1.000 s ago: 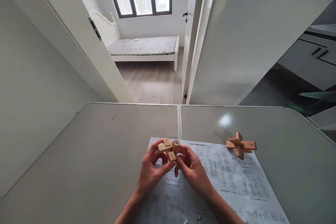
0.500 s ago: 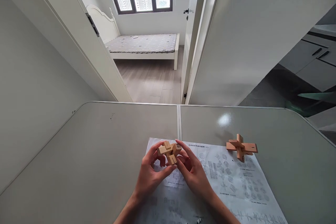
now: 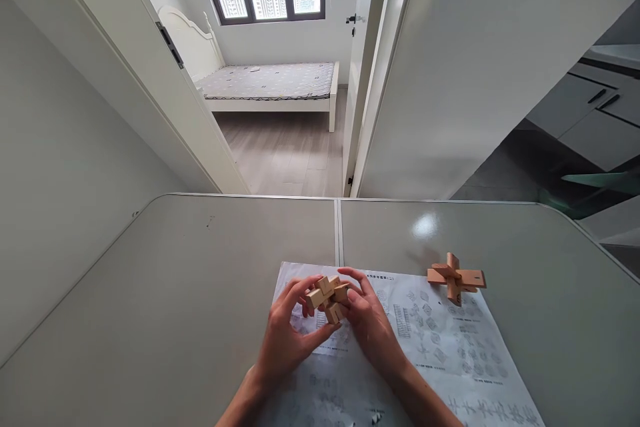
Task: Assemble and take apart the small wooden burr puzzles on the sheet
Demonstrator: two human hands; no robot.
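Note:
A light wooden interlocking puzzle (image 3: 329,297) is held between both my hands just above a printed instruction sheet (image 3: 440,353). My left hand (image 3: 287,337) curls around its left side, fingers closed on the blocks. My right hand (image 3: 367,323) grips its right side with thumb and fingers. A second, darker wooden cross-shaped puzzle (image 3: 454,276) rests on the sheet's upper right corner, apart from both hands.
The grey table (image 3: 150,300) has a seam down its middle and rounded far corners. Beyond it an open doorway shows a bedroom with a bed (image 3: 270,83) and window. A white wall panel stands to the right, dark cabinets at far right.
The puzzle has sunk slightly towards the sheet and turned in my hands. My fingers have closed more tightly around it.

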